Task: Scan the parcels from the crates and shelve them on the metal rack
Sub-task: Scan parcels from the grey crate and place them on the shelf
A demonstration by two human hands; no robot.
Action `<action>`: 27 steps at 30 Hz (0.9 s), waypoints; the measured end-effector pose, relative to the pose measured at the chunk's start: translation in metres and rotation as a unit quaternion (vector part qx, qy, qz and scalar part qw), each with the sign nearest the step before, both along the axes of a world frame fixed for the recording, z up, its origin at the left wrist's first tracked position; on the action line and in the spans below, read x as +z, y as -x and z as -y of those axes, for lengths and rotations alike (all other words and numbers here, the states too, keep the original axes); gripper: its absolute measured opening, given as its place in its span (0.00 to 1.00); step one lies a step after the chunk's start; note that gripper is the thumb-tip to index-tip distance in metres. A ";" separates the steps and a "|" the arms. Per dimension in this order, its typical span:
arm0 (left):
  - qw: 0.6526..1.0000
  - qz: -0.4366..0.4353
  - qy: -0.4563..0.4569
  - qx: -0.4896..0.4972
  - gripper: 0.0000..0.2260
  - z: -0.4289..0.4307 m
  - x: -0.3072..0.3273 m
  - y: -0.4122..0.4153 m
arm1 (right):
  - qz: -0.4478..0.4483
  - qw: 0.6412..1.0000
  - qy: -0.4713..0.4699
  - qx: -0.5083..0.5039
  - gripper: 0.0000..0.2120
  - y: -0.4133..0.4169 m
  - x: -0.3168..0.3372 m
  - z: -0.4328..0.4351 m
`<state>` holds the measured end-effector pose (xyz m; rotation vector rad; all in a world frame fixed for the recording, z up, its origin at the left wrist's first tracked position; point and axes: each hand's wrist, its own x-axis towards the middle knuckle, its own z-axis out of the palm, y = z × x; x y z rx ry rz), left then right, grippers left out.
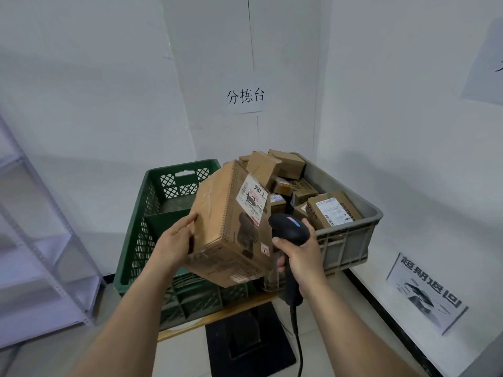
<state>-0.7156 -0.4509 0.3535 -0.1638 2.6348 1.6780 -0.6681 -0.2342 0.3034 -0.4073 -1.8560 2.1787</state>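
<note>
both forearms reach in from the bottom edge; the left hand [175, 238] grips the near left edge of a tilted cardboard parcel [226, 232], fingers lying close together along its taped face; the parcel is held in the air above the near corner of the green crate [163, 191], its white shipping label [251, 198] turned up and to the right, with handwriting across it; the right hand [299, 254] is curled tight round the handle of a black scanner [290, 227], whose head sits just beside the labelled face; a black cable [298, 346] hangs from the handle; to the right of the green crate stands a grey crate [348, 235] heaped with more cardboard parcels [332, 208]; both crates rest on a wooden tabletop [217, 314] over a black stand base [245, 344]; a metal rack [40, 240] stands at the far left; a paper sign [245, 96] is stuck on the white wall behind the crates, and a printed notice [424, 292] sits low on the right wall.
</note>
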 end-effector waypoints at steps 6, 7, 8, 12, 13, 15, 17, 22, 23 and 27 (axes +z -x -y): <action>0.995 0.024 0.081 -0.047 0.39 0.013 0.001 0.005 | -0.013 0.999 -0.029 0.039 0.37 0.018 0.011 0.014; 0.995 0.042 0.065 -0.061 0.47 0.016 -0.002 0.009 | -0.028 0.997 -0.062 0.041 0.38 0.020 0.016 0.015; 0.995 0.058 0.038 -0.076 0.51 0.019 -0.006 0.013 | -0.042 0.994 -0.093 0.043 0.39 0.020 0.021 0.014; 0.984 0.102 -0.078 -0.125 0.51 0.017 -0.010 0.007 | -0.068 0.983 -0.166 0.043 0.43 0.018 0.040 0.002; 0.978 0.109 -0.111 -0.140 0.50 0.016 -0.012 0.007 | -0.071 0.980 -0.179 0.043 0.44 0.018 0.043 -0.002; 0.962 0.119 -0.168 -0.180 0.50 0.014 -0.017 0.008 | -0.075 0.974 -0.206 0.053 0.44 0.016 0.049 -0.008; 0.949 0.120 -0.189 -0.222 0.47 0.010 -0.020 0.010 | -0.078 0.971 -0.219 0.063 0.44 0.014 0.052 -0.013; 0.944 0.091 -0.219 -0.229 0.46 0.004 -0.027 0.025 | -0.063 0.973 -0.214 0.062 0.45 0.003 0.053 -0.019; 0.942 0.084 -0.226 -0.233 0.46 0.005 -0.026 0.028 | -0.059 0.973 -0.213 0.063 0.45 -0.001 0.052 -0.019; 0.944 0.057 -0.217 -0.241 0.48 0.007 -0.016 0.035 | -0.058 0.974 -0.212 0.062 0.44 -0.020 0.051 -0.023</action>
